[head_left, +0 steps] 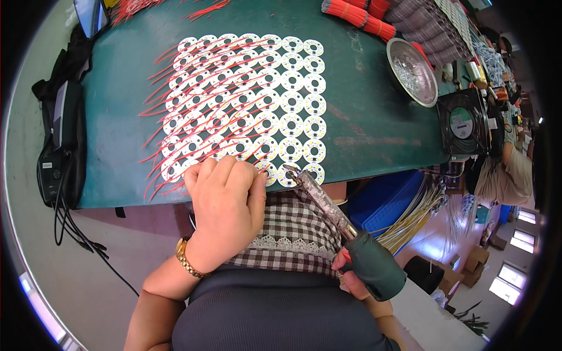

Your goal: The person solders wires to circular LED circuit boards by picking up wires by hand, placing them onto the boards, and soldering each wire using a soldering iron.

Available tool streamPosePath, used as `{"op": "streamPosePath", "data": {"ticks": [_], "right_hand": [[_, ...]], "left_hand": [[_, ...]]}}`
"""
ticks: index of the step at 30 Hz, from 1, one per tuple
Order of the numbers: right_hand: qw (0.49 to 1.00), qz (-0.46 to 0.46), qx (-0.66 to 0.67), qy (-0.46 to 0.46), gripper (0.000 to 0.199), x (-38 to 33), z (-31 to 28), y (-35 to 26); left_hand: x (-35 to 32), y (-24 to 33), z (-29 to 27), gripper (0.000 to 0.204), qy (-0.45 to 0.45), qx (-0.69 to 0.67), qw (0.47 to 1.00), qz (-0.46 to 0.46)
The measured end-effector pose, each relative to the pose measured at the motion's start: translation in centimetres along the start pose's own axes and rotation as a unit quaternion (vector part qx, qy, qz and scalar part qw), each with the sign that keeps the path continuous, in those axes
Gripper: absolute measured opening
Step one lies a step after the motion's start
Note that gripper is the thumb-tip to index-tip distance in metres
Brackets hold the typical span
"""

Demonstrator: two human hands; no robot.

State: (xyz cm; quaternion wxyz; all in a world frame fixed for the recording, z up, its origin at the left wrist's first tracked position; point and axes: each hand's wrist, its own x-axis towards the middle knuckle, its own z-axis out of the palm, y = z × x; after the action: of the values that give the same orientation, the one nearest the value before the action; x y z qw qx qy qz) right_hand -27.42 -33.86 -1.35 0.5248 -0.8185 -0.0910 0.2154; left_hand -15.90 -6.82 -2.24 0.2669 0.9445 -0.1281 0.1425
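Note:
A grid of small round white LED circuit boards (pixel 291 102) lies on the green table (pixel 363 105), each with a hole in its middle. Thin red wires (pixel 202 79) run slantwise across the left and middle columns; the two right columns carry none. Over the nearest row, my left hand (pixel 225 196) is closed with curled fingers, a red wire showing at its fingertips. My right hand (pixel 354 281) grips the dark green handle of a soldering iron (pixel 328 207). Its tip meets a near-row board to the right of my left hand.
A metal bowl (pixel 412 73) holds silvery bits. Beside it stand a black fan (pixel 463 124) and bundles of red wire (pixel 363 19). At the left edge sits a black device (pixel 58 146) with cables. A blue bin (pixel 386 202) is below the table's right front edge.

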Motion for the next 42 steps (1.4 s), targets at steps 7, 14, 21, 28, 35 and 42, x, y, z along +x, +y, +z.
{"op": "streamPosePath", "data": {"ticks": [7,14,21,28,35,42], "right_hand": [[0.990,0.055,0.055,0.115,0.047,-0.4,1.7,1.7],[0.999,0.024,-0.010,0.043,0.033,0.2,0.8,0.7],[0.998,0.028,-0.017,0.052,0.045,0.1,0.9,0.9],[0.998,0.015,-0.040,0.037,0.040,0.5,0.6,-0.1],[0.991,-0.043,0.117,0.042,0.044,1.7,0.0,-1.2],[0.973,0.042,0.195,0.116,0.014,0.9,1.6,-0.6]], "left_hand": [[0.2,0.0,-0.3,0.015,-0.010,-0.001,1.000,0.004],[0.2,0.0,-0.2,0.016,-0.009,0.008,1.000,0.011],[0.0,-0.2,-0.4,0.017,-0.013,-0.001,1.000,0.004],[0.0,-0.3,-0.2,0.017,-0.004,-0.008,1.000,0.007],[-0.1,-0.3,-0.2,0.017,-0.007,0.001,1.000,0.010],[0.2,-0.1,-0.7,0.014,-0.019,-0.011,1.000,0.008]]}}
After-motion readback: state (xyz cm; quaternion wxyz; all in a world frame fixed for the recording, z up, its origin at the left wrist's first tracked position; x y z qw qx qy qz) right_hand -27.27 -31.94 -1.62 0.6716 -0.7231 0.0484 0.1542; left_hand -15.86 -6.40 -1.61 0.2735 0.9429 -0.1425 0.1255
